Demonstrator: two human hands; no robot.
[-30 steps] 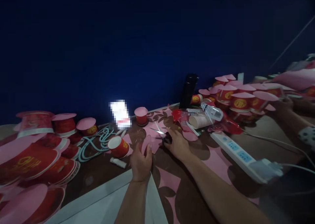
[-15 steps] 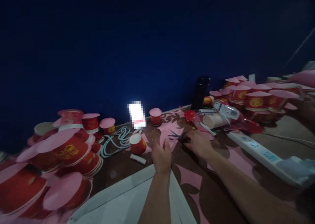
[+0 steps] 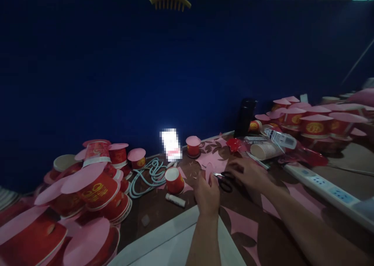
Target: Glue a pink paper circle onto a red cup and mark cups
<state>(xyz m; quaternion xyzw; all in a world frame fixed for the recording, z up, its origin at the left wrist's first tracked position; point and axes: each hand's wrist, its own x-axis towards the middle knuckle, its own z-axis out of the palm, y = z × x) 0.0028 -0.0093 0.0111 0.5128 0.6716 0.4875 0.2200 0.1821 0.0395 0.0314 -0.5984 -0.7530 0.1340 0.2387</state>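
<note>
The open cup (image 3: 175, 185) is red, white inside, with a yellow mark. Left of it, the cord (image 3: 132, 186) is pale teal and the stacked cups (image 3: 101, 191) are red with yellow lettering. Right of it, the held paper (image 3: 208, 172) is pink, the scissors (image 3: 222, 175) have black handles and silvery blades, and the flask (image 3: 246, 118) is black. Behind it, the backdrop (image 3: 146, 75) is deep blue.

a craft work area; pink-topped red cups (image 3: 315, 127), pink paper scraps (image 3: 244, 222) and scissors (image 3: 223, 175) show it

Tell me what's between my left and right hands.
In the head view, black-handled scissors lie between the left hand, which holds pink paper, and the right hand. Whether the right hand touches them is unclear.
</note>
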